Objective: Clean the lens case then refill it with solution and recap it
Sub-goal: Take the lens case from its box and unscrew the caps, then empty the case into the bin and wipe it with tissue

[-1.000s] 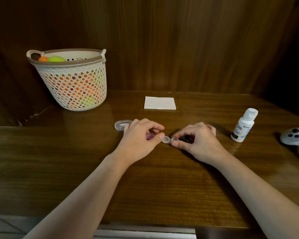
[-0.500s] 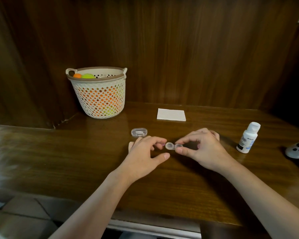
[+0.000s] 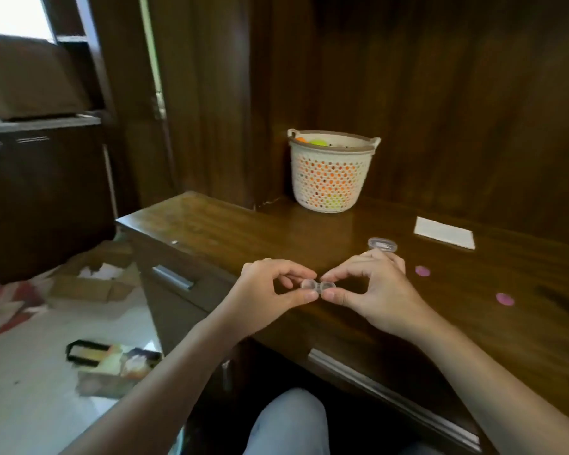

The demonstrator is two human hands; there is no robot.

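Now lens case (image 3: 316,286) btwn both hands' fingers (image 3: 309,296).

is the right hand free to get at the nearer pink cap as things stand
Probably not straight away. The nearer pink cap lies bare on the desk with nothing in between, but the right hand and the left hand are both pinching the lens case; it would have to let go first.
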